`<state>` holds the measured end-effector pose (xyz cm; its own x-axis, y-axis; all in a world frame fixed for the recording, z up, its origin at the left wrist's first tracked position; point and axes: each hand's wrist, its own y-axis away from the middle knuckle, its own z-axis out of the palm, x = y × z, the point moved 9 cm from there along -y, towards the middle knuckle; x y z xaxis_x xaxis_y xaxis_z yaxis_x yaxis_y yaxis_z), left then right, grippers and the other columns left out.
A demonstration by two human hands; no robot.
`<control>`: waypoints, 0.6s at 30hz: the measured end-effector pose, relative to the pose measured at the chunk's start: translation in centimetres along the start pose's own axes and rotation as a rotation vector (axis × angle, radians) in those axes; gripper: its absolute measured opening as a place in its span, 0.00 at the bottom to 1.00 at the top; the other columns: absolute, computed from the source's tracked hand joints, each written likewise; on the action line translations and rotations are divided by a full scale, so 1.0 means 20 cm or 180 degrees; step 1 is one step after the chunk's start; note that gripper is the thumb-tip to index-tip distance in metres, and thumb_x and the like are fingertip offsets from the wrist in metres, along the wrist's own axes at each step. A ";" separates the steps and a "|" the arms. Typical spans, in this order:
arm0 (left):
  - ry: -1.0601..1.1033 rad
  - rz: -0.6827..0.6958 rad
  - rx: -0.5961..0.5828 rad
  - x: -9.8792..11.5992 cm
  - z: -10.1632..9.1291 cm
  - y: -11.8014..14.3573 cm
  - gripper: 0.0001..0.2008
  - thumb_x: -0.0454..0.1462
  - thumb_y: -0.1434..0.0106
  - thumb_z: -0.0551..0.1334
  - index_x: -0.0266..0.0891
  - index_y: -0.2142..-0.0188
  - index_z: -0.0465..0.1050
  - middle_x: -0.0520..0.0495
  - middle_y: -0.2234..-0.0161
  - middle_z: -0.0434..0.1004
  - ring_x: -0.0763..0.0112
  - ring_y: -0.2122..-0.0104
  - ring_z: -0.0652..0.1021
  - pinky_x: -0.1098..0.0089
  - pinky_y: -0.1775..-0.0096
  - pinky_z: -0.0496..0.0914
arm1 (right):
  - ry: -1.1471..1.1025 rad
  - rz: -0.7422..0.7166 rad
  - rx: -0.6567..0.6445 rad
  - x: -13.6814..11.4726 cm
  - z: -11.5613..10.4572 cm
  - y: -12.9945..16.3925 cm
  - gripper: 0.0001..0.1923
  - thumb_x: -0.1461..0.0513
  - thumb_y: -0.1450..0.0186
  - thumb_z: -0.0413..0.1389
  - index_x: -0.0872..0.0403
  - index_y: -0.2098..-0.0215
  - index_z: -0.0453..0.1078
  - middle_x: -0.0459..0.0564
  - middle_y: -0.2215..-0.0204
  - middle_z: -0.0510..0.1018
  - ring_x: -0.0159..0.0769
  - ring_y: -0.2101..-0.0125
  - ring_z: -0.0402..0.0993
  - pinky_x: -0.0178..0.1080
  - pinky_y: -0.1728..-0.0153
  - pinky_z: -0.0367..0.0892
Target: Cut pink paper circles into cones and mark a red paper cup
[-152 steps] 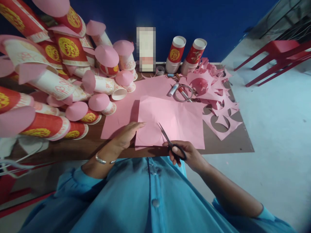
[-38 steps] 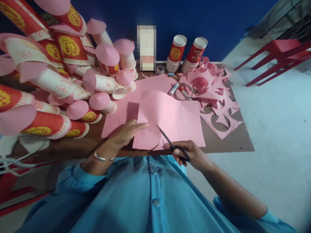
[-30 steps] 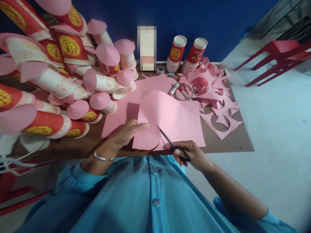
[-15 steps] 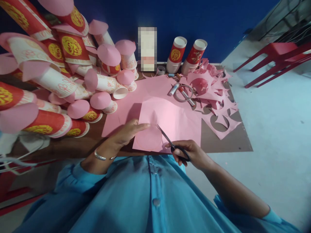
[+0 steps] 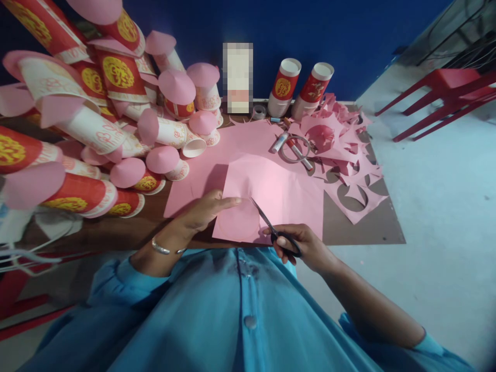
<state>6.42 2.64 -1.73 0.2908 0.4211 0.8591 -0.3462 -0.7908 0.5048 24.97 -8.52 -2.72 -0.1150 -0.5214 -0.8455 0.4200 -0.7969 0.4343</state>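
Observation:
My left hand (image 5: pixel 211 209) pinches the left side of a pink paper sheet (image 5: pixel 267 178), thumb on top and the other fingers hidden beneath. A faint circle outline shows on the sheet's near left part. In my right hand (image 5: pixel 296 243) is a pair of scissors (image 5: pixel 267 219) with black handles. Its blades look nearly closed and point up and left, with the tips at the paper just right of my left thumb. Another pink sheet (image 5: pixel 182 191) lies flat under the held one.
Paper cups with pink cone tops (image 5: pixel 176 87) crowd the left side. Two cup stacks (image 5: pixel 284 85) stand at the back, near tape rolls (image 5: pixel 259 112) and glue sticks (image 5: pixel 279 142). Pink paper scraps (image 5: pixel 351 204) cover the table's right side. A red stool (image 5: pixel 457 80) stands beyond on the floor.
The whole view has shifted slightly to the right. Both hands, the paper and the scissors keep nearly the same places relative to each other.

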 end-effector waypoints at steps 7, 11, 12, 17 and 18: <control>0.0153 0.0029 -0.0051 0.00 0.00 -0.01 0.25 0.53 0.50 0.76 0.43 0.77 0.64 0.56 0.81 0.59 0.70 0.75 0.65 0.67 0.72 0.58 | 0.0046 0.0024 0.0042 0.00 -0.01 0.00 0.32 0.43 0.35 0.68 0.57 0.44 0.82 0.44 0.79 0.75 0.26 0.81 0.69 0.28 0.84 0.59; -0.0035 -0.0001 0.0149 -0.01 -0.03 -0.01 0.27 0.54 0.50 0.75 0.44 0.78 0.61 0.56 0.80 0.57 0.71 0.76 0.63 0.66 0.72 0.57 | 0.0038 0.0033 0.0043 -0.01 -0.02 0.00 0.31 0.43 0.36 0.68 0.58 0.46 0.83 0.43 0.80 0.74 0.26 0.82 0.68 0.28 0.85 0.58; -0.0068 -0.0002 0.0156 -0.02 -0.03 -0.01 0.27 0.54 0.49 0.75 0.44 0.78 0.60 0.56 0.79 0.56 0.72 0.76 0.62 0.66 0.72 0.56 | 0.0033 0.0034 0.0038 -0.01 -0.02 0.00 0.31 0.43 0.36 0.68 0.58 0.47 0.83 0.43 0.80 0.74 0.26 0.82 0.68 0.28 0.85 0.59; -0.0111 -0.0023 -0.0107 -0.01 0.00 -0.01 0.28 0.56 0.47 0.73 0.44 0.79 0.59 0.56 0.80 0.57 0.74 0.78 0.57 0.65 0.73 0.52 | -0.0014 -0.0021 0.0018 -0.01 -0.01 0.00 0.31 0.43 0.35 0.68 0.57 0.46 0.83 0.43 0.80 0.74 0.25 0.82 0.68 0.28 0.85 0.58; -0.0101 -0.0017 -0.0104 -0.01 0.00 -0.01 0.28 0.56 0.47 0.73 0.44 0.80 0.59 0.56 0.81 0.57 0.74 0.78 0.57 0.65 0.73 0.52 | -0.0023 -0.0031 0.0017 -0.01 -0.01 0.00 0.31 0.43 0.35 0.68 0.57 0.46 0.82 0.43 0.80 0.74 0.25 0.82 0.67 0.28 0.85 0.58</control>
<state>6.49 2.74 -1.98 0.3207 0.4106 0.8536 -0.3734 -0.7734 0.5123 25.23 -8.35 -2.62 -0.1255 -0.5159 -0.8474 0.4142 -0.8034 0.4277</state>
